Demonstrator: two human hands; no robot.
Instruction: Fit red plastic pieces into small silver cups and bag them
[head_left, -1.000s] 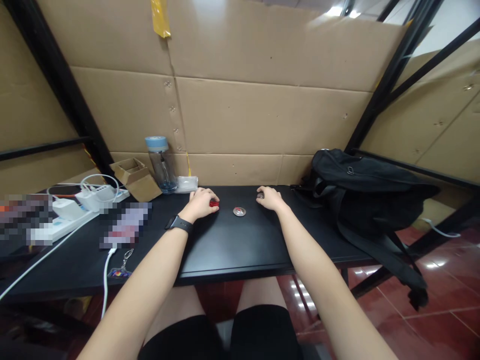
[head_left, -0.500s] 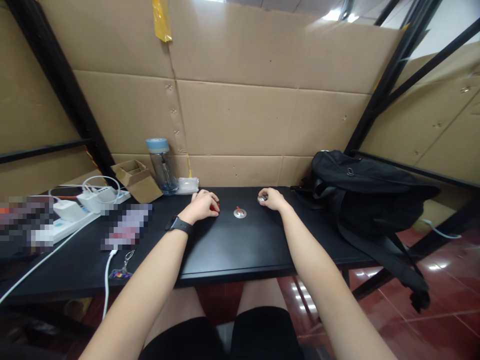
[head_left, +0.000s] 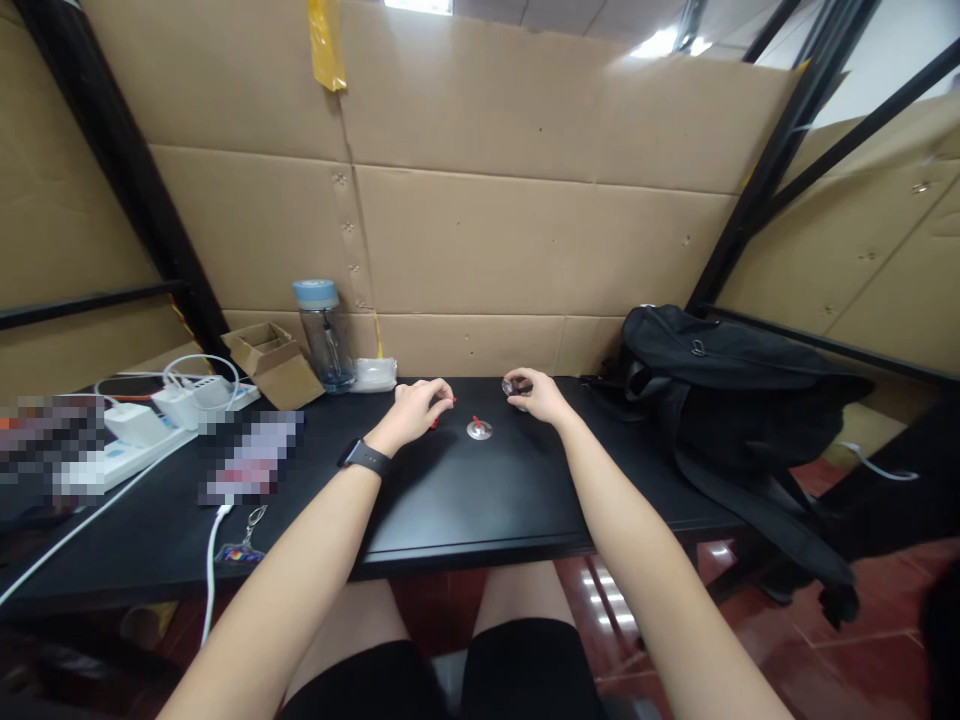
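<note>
On the black table stands a clear round disc like a suction cup, a small red piece upright at its centre. To its left, my left hand, with a dark watch on the wrist, pinches a small red piece just above the tabletop. More red shows on the table beneath those fingers. At the right, my right hand grips a clear, shiny disc between thumb and fingers, and the fingers partly hide it.
A blue-lidded bottle, a small open cardboard box and a clear packet stand at the back left. Nearer lie a phone and a power strip. A black bag fills the right side. Cardboard walls the back.
My left hand has lifted slightly and shifted right with a red piece at its fingertips. My right hand has moved a little left with its disc. The standing disc stays in place.
</note>
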